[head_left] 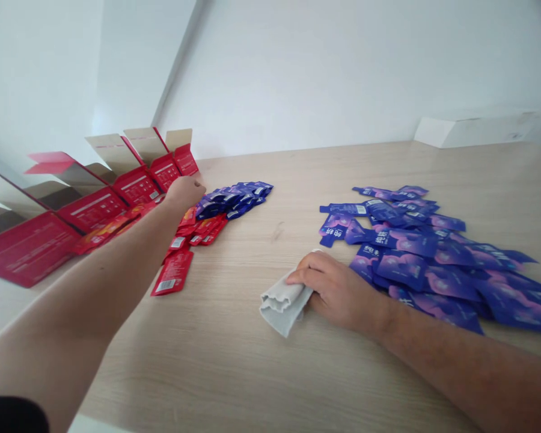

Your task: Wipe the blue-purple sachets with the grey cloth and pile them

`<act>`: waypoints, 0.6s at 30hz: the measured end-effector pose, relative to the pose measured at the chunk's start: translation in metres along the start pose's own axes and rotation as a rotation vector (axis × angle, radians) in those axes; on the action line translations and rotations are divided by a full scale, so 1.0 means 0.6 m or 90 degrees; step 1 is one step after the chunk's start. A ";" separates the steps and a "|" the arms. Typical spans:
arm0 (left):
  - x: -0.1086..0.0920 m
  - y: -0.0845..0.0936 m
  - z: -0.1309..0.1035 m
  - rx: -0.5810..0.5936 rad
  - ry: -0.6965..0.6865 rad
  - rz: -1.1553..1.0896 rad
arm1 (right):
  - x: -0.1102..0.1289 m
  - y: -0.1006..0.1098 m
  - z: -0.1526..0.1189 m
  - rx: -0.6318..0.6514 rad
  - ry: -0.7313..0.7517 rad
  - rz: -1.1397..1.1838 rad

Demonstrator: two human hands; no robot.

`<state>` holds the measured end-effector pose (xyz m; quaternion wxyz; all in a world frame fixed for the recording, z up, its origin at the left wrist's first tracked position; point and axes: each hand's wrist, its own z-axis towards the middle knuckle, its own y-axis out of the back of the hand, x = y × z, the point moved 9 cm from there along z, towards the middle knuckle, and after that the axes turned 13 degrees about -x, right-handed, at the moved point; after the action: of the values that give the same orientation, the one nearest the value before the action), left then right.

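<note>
My right hand (338, 288) grips a folded white cloth (282, 304) against the wooden tabletop, its fingers wrapped over the upper edge. Far out to the left, my left hand (187, 191) is closed, knuckles up, between the red boxes and a small pile of dark blue pouches (234, 198). Anything inside its fingers is hidden. Beneath and beside my left forearm lie red pouches (174, 273), some with barcodes facing up. Close beyond my right hand spreads a larger heap of purple-blue pouches (403, 267).
A row of red cardboard boxes (92, 207) with raised flaps stands along the left side. At the back right, a white box (473, 131) rests against the white wall (320, 72). The light wooden table (198, 367) runs under everything.
</note>
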<state>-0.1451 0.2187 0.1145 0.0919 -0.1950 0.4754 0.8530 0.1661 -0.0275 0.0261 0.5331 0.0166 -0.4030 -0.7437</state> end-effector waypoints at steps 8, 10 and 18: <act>-0.188 -0.122 -0.149 0.156 -0.201 -0.055 | 0.005 -0.007 -0.006 0.032 0.043 -0.044; -0.249 -0.164 -0.198 0.223 -0.247 -0.108 | 0.004 -0.007 -0.007 0.033 0.044 -0.049; -0.429 -0.293 -0.280 0.267 -0.350 -0.054 | -0.007 -0.009 -0.012 0.066 0.048 -0.100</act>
<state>0.1897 0.1773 0.0070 0.2900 0.0460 0.5895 0.7525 0.1669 -0.0279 0.0160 0.4864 0.1038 -0.4179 -0.7603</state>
